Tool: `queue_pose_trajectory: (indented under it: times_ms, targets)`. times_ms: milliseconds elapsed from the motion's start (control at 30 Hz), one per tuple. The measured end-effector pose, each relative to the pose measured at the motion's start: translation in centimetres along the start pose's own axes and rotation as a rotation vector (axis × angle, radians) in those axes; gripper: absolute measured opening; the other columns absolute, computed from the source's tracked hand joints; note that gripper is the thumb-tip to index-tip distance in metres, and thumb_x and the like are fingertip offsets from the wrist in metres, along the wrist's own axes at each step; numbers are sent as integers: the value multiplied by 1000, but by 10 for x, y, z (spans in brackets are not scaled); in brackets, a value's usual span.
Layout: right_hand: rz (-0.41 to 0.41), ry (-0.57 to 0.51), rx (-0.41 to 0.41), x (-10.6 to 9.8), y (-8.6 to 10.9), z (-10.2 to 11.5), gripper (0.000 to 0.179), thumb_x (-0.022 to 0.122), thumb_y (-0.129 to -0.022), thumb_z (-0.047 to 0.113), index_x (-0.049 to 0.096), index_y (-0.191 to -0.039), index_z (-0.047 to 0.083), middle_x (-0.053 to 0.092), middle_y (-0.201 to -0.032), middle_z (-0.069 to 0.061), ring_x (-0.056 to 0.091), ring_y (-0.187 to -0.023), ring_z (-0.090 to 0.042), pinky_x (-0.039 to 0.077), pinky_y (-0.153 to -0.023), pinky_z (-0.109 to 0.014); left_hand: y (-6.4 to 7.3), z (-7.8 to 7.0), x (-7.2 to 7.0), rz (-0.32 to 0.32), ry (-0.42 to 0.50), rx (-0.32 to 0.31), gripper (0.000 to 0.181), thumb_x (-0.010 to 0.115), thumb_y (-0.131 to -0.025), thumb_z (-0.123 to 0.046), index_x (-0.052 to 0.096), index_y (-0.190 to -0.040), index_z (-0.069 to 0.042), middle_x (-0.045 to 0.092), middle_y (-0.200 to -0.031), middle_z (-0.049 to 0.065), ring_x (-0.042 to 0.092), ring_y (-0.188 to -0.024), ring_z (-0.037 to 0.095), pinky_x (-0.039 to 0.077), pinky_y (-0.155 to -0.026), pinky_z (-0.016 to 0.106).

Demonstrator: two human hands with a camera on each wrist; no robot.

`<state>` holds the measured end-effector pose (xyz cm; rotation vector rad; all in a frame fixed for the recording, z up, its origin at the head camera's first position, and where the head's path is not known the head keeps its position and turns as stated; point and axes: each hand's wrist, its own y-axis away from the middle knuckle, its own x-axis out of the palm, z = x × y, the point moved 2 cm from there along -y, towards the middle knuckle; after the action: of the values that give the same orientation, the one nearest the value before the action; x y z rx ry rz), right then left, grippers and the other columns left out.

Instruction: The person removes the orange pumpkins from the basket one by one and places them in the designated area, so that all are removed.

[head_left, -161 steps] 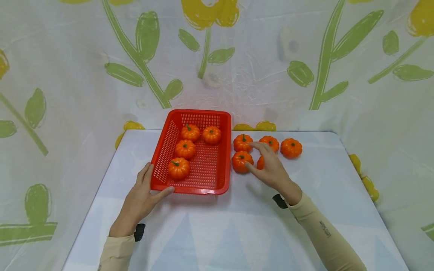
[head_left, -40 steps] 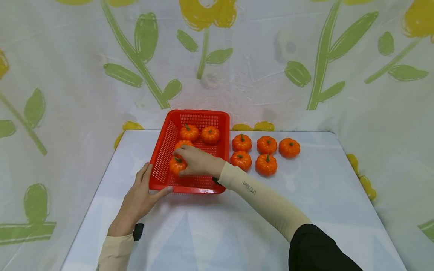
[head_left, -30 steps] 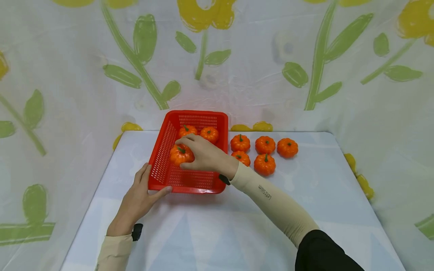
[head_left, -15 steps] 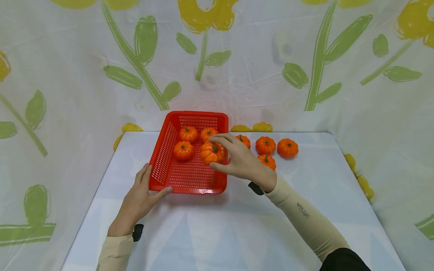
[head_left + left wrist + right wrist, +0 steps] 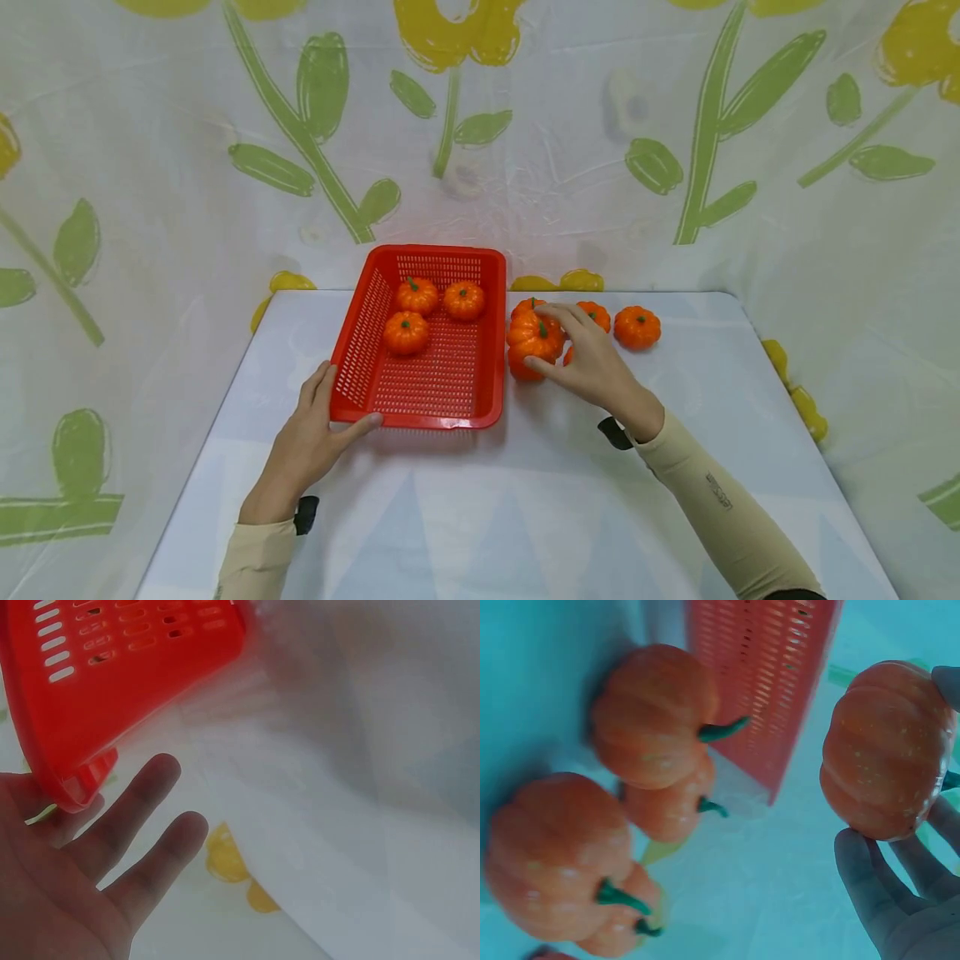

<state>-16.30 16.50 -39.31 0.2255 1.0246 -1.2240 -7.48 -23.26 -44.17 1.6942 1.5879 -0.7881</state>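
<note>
My right hand (image 5: 592, 367) pinches a small orange pumpkin (image 5: 534, 340) with a green stem between thumb and fingertips, raised over the pumpkins beside the basket. Seen from the right wrist, the held pumpkin (image 5: 889, 750) is apart from the pumpkins (image 5: 656, 712) standing on the table. At the near-left corner of the red plastic basket (image 5: 495, 400), my left hand (image 5: 303, 450) rests with fingers extended along the outer side and thumb on the front rim. The left wrist view shows those fingers (image 5: 154, 795) nearly straight by the basket rim (image 5: 45, 757). Three pumpkins (image 5: 407, 333) sit inside the basket.
Right of the basket several pumpkins stand in two rows; the rightmost pumpkin (image 5: 637, 327) is fully visible, others partly hidden by my right hand. A white table (image 5: 465, 517) with pale blue triangles lies underneath. A flower-patterned curtain (image 5: 570, 192) hangs around it.
My right hand took a pumpkin from the near-left part of the basket, lifted it and carried it right, past the basket's right rim. The left hand and basket have stayed put.
</note>
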Motion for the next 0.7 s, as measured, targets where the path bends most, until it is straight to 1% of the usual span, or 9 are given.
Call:
queue_pose_trajectory:
  times_ms: [33,100,200,333,467,700]
  targets:
    - [3,1,4,1,4,-2,70,85,-83,38,56,-141,15,55,-140,-2,56,-102,-18,55,-83,-37,0,0,0,1,1,-2,115,66,-87,-68,0,-164,-15,5,-169,15,36,-140,47,38,-104,69]
    - [14,-5,7,3,11,-6,69,85,-82,37,56,-140,15,55,-139,-3,56,-105,-19,56,-86,-39,0,0,0,2,2,-5,115,66,-87,-68,-1,-164,-15,5,-169,15,36,-140,47,38,-104,69]
    - [22,-17,3,9,21,-10,67,87,-82,35,57,-138,13,57,-137,-3,56,-116,-21,54,-95,-44,0,1,0,0,2,-4,116,65,-87,-70,-1,-164,-16,4,-169,15,36,-140,47,39,-104,69]
    - [52,-37,12,19,34,-15,67,88,-81,31,58,-138,12,56,-138,-3,52,-127,-22,52,-101,-45,0,2,0,-4,-1,2,116,64,-86,-71,-1,-164,-16,5,-169,14,37,-139,47,39,-103,69]
    - [96,-45,37,31,46,-21,68,88,-81,28,57,-139,13,55,-140,-3,51,-128,-21,52,-102,-43,0,1,1,1,4,-2,115,65,-87,-69,-1,-164,-16,4,-169,14,37,-139,48,39,-103,69]
    - [132,-42,59,47,59,-28,69,88,-80,28,56,-139,13,55,-140,-7,53,-126,-26,53,-100,-46,0,1,1,4,10,-5,115,65,-87,-69,-1,-164,-15,3,-169,13,36,-140,47,38,-104,69]
